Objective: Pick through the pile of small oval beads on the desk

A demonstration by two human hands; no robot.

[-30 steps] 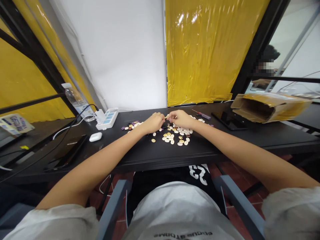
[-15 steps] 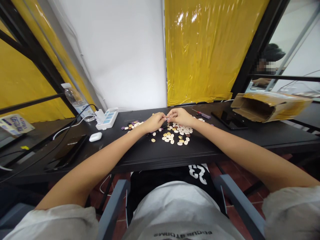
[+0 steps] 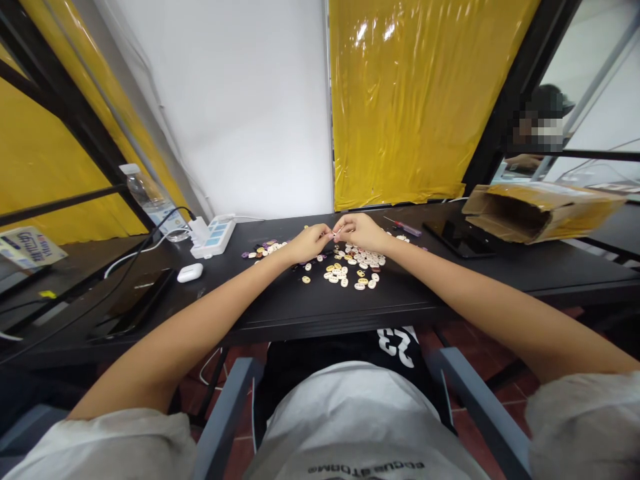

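Centre: fingers of left hand (image 3: pixel 306 245) and right hand (image 3: pixel 362 232) pinch a tiny piece (image 3: pixel 335 235); slack pressure could drop it.

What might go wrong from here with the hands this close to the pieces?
The tiny item at the fingertips of the left hand and right hand, too small to identify, might slip and get lost among the loose oval pieces. The right hand, close to them, could also nudge some aside.

Perhaps a workshop or office: black desk (image 3: pixel 280 303), power strip (image 3: pixel 214 237), yellow-wrapped panels (image 3: pixel 400 100).
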